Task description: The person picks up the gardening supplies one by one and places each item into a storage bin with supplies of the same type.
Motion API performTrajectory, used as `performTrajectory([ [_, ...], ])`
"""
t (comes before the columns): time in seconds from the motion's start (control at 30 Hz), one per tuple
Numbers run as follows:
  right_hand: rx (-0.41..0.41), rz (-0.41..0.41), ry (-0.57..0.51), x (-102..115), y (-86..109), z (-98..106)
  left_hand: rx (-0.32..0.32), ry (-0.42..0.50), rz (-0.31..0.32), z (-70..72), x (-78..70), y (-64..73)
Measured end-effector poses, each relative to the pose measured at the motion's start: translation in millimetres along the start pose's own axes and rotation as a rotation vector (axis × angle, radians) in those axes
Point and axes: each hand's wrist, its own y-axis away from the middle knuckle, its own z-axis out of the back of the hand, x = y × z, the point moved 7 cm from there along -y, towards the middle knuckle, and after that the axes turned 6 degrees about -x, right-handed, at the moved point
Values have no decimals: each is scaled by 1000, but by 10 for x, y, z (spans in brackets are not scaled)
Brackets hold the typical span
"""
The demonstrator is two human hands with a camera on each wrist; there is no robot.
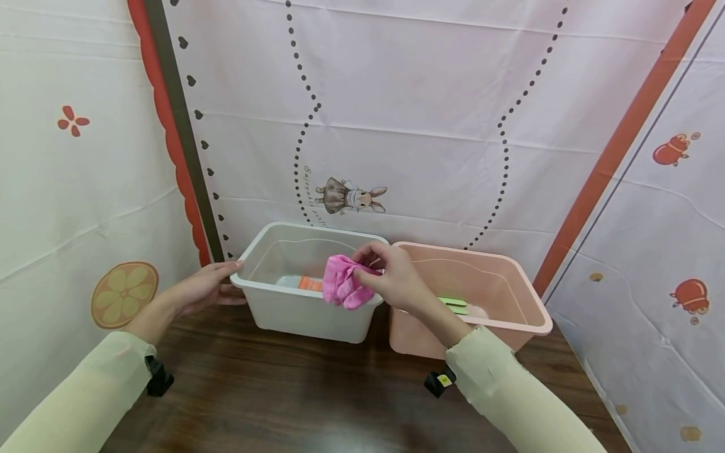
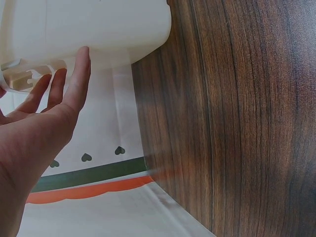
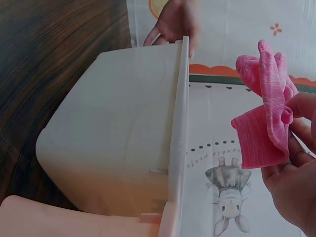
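Observation:
Just above the near right part of a pale grey plastic bin (image 1: pixel 308 318), my right hand (image 1: pixel 396 277) pinches a bunched pink knitted glove (image 1: pixel 344 284) between thumb and fingers. Finger-like parts and a ribbed cuff of the glove (image 3: pixel 261 140) show in the right wrist view. My left hand (image 1: pixel 204 288) holds the bin's left end at the rim, thumb over the edge and fingers beneath it. Inside the grey bin lies an orange-labelled item (image 1: pixel 309 284), partly hidden by the near wall and the glove.
A peach plastic bin (image 1: pixel 416 336) stands right beside the grey one, with a bright green item (image 1: pixel 455 306) inside. Both rest on a dark wood-grain table (image 1: pixel 272 390). Printed cloth walls (image 1: pixel 430 126) enclose the back and both sides.

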Motion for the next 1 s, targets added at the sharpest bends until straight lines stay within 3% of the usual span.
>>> performTrajectory([
  [1.0, -96, -130, 18, -440, -212, -67, -7, 20, 19, -4, 12, 2],
])
